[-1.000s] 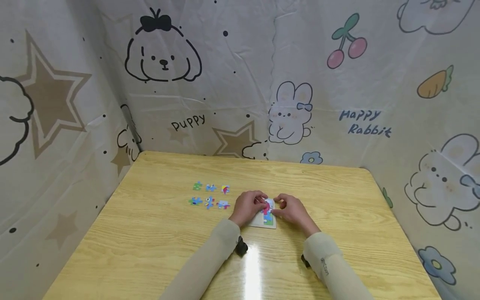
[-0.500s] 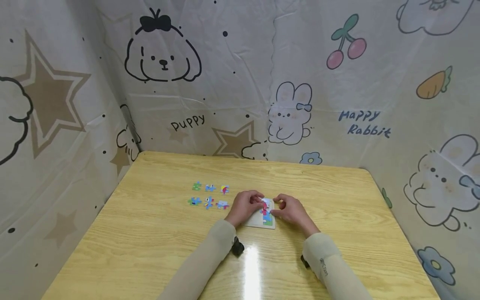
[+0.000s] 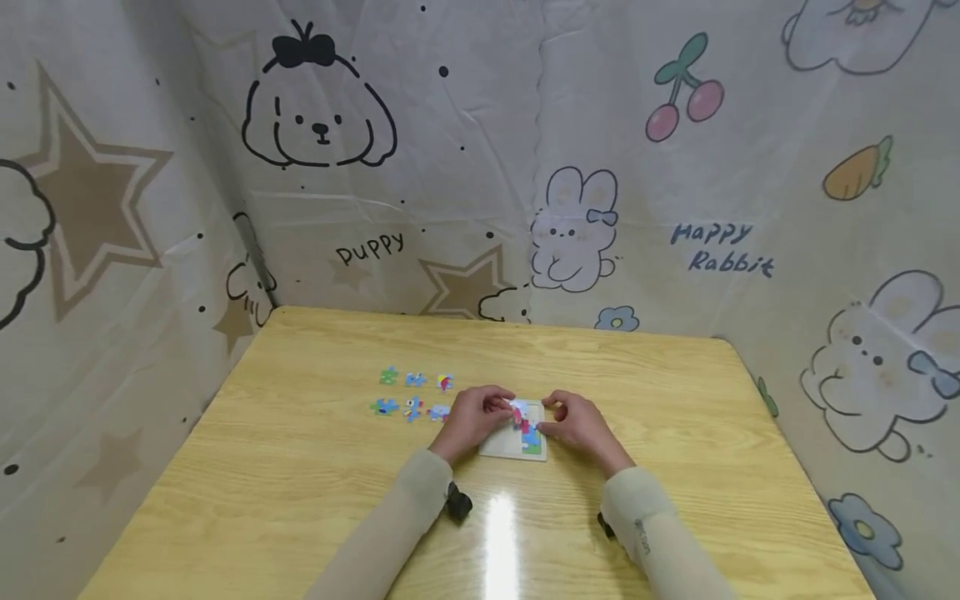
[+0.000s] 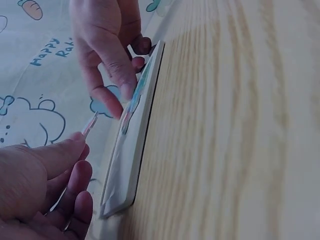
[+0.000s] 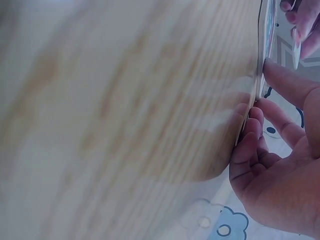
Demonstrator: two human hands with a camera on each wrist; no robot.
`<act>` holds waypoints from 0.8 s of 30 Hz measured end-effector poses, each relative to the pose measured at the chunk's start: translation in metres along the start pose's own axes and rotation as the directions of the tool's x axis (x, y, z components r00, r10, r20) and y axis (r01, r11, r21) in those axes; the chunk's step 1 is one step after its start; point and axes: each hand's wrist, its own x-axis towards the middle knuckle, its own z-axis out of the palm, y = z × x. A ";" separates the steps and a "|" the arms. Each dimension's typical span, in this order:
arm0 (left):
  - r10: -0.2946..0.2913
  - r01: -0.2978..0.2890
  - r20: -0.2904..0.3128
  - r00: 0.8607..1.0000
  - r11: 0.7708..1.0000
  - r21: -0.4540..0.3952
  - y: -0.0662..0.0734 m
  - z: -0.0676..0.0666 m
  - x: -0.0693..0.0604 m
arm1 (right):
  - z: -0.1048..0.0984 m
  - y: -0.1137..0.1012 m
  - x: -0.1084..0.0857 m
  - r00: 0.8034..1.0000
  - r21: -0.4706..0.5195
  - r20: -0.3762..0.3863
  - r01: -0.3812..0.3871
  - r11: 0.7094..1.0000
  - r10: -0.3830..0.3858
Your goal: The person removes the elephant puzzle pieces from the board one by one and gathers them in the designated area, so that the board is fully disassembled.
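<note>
The left hand (image 3: 476, 423) pinches one puzzle piece (image 4: 90, 124) between thumb and fingertip, lifted clear of the puzzle tray (image 3: 501, 443). The tray lies flat on the desk (image 3: 300, 492), about midway between its left and right edges and well in from the far edge. The right hand (image 3: 583, 423) holds the tray at its far right corner, thumb and forefinger narrowly apart, its other fingers curled. Joined pieces (image 3: 532, 440) in green, blue and red run along the tray's side toward the desk's right edge; the rest of its visible floor is pale and bare. Toward the desk's left edge, near the left hand, loose pieces (image 3: 413, 407) lie in two rows of three. Beyond the far edge hangs a pale cloth (image 3: 465, 192) printed with rabbits, a puppy and stars.
</note>
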 end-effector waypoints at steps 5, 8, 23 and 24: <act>-0.001 0.002 0.005 1.000 1.000 -0.017 0.000 -0.008 -0.007 | -0.004 0.002 0.000 1.000 -0.013 0.007 0.003 1.000 -0.003; -0.005 0.005 0.002 1.000 1.000 -0.019 -0.001 -0.013 -0.012 | -0.004 0.004 0.000 1.000 -0.004 0.011 0.000 1.000 0.000; -0.036 0.036 -0.024 0.999 0.999 -0.004 -0.019 -0.051 -0.055 | 0.002 0.005 0.002 1.000 0.001 0.011 0.014 1.000 -0.014; -0.038 0.038 -0.030 0.999 0.999 -0.006 -0.021 -0.053 -0.058 | 0.002 0.005 0.002 1.000 0.002 0.011 0.011 1.000 -0.011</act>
